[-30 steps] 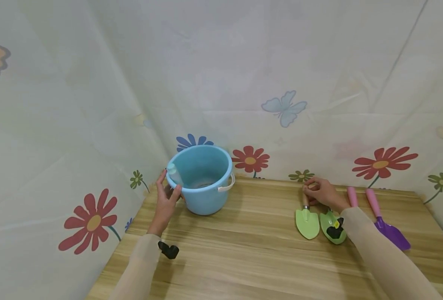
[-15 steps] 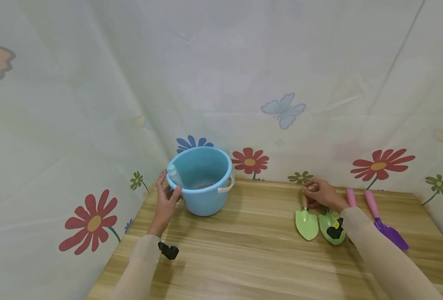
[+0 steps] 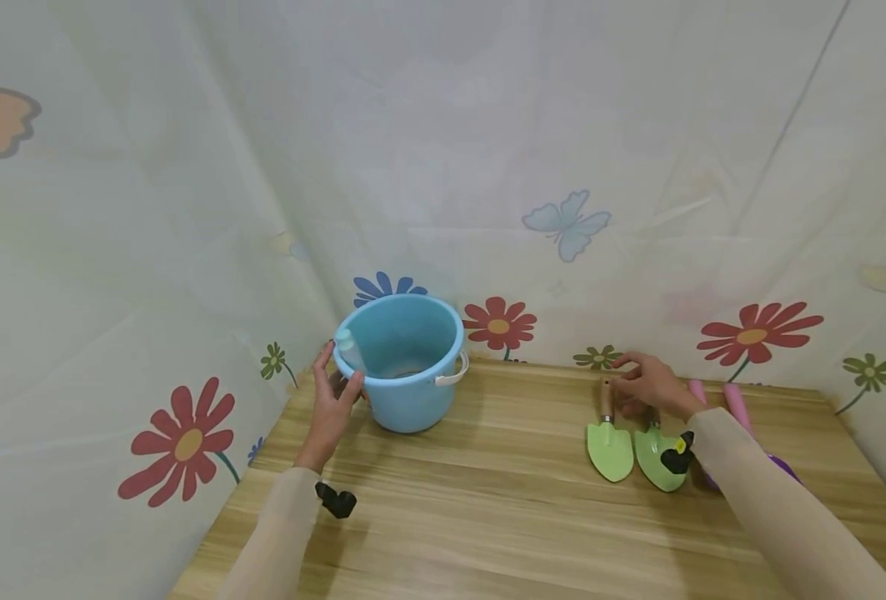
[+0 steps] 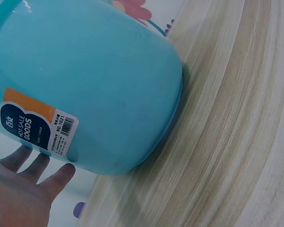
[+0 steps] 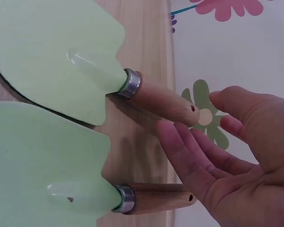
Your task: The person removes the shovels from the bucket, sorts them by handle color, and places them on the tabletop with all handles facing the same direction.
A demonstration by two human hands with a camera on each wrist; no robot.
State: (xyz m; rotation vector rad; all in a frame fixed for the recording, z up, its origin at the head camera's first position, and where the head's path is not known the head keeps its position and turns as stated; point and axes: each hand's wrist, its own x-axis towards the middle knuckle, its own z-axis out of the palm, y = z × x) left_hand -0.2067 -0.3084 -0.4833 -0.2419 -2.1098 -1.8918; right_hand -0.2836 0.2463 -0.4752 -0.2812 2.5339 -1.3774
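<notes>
L hand: thumb & fingers spread, tips resting on outside of lt-blue plastic bucket at rim & upper wall; not wrapped round it. Bucket upright, base on wood-grain tabletop, nr far edge. Its white carry handle hangs on the side facing R hand; "HOT-SALE GOODS" sticker on the wall by L fingertips. Aqua-capped bottle leans inside, against rim right beside L hand.

R hand: half open, thumb well apart from fingers, grips nothing. Fingertips at butt end of wooden handle of green hand trowel; can't tell if touching. That trowel lies L of R hand, blade toward the person. 2nd green trowel under/nearer R wrist, w/ handle partly hidden by the hand.

R of R hand: two pink handles & a bit of purple blade, rest behind R sleeve.

Edges/room: far table edge, w/ flower-print backdrop behind, just past R fingers; L edge close outside L hand. Broad run of wood betw. hands, bucket to trowels, & on toward the person.
</notes>
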